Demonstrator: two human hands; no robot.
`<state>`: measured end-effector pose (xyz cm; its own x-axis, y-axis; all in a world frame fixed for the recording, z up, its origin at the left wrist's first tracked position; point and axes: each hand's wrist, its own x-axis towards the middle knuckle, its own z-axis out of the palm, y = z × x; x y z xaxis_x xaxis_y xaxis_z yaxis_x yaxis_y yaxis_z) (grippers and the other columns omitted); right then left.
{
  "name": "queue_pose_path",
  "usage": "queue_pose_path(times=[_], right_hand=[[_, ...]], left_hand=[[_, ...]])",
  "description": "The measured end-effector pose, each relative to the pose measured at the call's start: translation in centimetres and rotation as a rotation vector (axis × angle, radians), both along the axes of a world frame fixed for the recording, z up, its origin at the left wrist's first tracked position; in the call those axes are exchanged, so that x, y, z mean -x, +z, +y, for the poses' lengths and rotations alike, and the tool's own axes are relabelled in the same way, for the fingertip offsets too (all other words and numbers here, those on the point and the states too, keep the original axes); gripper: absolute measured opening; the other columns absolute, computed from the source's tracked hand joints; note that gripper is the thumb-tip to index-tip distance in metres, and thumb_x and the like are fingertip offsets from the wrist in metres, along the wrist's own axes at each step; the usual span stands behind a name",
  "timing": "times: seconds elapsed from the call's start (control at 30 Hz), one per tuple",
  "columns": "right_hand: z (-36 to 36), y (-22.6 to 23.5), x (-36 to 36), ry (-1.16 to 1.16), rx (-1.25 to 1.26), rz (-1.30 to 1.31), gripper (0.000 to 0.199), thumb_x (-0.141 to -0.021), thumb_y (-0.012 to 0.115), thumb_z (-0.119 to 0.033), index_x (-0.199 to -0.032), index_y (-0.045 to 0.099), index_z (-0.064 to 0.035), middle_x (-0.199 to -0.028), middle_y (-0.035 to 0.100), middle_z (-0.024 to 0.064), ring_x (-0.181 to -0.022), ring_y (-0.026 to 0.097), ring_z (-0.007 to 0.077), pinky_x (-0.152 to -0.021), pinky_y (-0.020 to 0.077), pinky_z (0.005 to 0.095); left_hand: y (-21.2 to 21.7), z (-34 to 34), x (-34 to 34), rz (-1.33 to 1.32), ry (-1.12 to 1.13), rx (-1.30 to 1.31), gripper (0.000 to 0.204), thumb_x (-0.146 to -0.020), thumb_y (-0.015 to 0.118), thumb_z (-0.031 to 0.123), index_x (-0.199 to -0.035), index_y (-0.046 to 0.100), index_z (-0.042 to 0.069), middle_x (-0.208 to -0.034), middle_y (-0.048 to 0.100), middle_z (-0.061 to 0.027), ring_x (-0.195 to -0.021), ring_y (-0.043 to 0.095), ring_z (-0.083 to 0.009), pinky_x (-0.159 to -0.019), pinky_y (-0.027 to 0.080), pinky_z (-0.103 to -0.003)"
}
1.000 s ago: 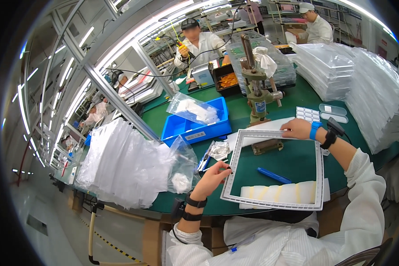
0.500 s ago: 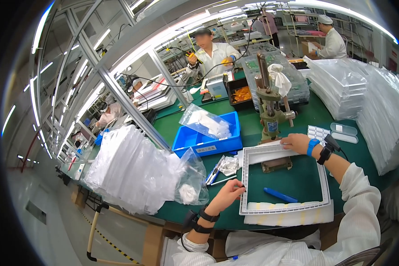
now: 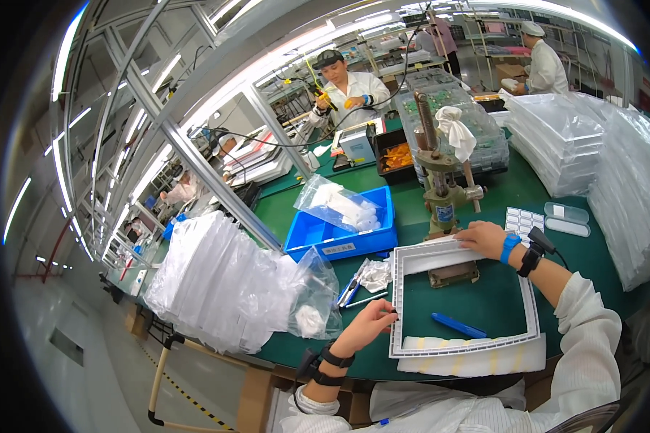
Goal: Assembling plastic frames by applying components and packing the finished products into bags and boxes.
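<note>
On the green bench (image 3: 498,209), a white plastic frame (image 3: 464,351) is lying flat in front of the person. It is shaped like a big open rectangle. Its long sides are running from near the person's body out toward the far side of the bench.

The left hand (image 3: 368,326) is coming up from the lower edge, with a black band on the wrist. Its fingers (image 3: 387,309) are curling around the frame's left side and pinching it. The right hand (image 3: 485,238) is reaching out far, with the arm bent at the elbow and a blue band and a black band on the wrist. It is lying palm down on the frame's far right corner, and its fingers are spread flat, pressing on the frame and not wrapping around it.

A blue pen (image 3: 458,325) is lying inside the frame on the bare green top. A small metal press (image 3: 440,187) is standing just past the frame's far edge. A blue bin (image 3: 343,234) with a clear bag in it is sitting to the left of the press.
</note>
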<state>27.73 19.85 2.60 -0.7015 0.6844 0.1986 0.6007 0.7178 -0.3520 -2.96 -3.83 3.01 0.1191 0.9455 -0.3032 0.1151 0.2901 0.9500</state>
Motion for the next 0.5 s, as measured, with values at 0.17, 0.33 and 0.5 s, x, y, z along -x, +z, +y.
queue_pose_path(times=[0.17,0.33,0.5], right_hand=[[1.0,-0.4,-0.5,0.008,-0.089,-0.031,0.029,-0.094,0.059,-0.034,-0.118,0.070,-0.0222,-0.096,0.064,0.0137,-0.097,0.063,0.0356,-0.081,0.0512,0.0491],[1.1,0.3,0.4,-0.003,-0.017,-0.008,0.028,-0.092,0.064,-0.028,-0.117,0.070,-0.0198,-0.099,0.065,0.0114,-0.099,0.063,0.0338,-0.085,0.0519,0.0470],[0.3,0.2,0.9,-0.047,0.012,-0.002,0.026,-0.090,0.066,-0.027,-0.115,0.071,-0.0207,-0.099,0.065,0.0092,-0.101,0.063,0.0322,-0.086,0.0523,0.0453]], left_hand=[[0.1,3.7,0.6,0.398,0.080,-0.542,0.015,-0.090,0.069,0.010,-0.101,0.064,0.001,-0.095,0.066,-0.0084,-0.091,0.062,-0.0166,-0.083,0.050,-0.030],[2.5,11.6,-2.1,0.294,0.009,-0.564,0.013,-0.090,0.068,0.008,-0.096,0.064,-0.003,-0.084,0.072,-0.0081,-0.080,0.068,-0.0138,-0.073,0.053,-0.027],[1.1,17.9,-6.3,0.408,0.011,-0.669,0.021,-0.085,0.073,0.012,-0.096,0.069,-0.005,-0.085,0.073,-0.0140,-0.077,0.071,-0.0186,-0.071,0.054,-0.029]])
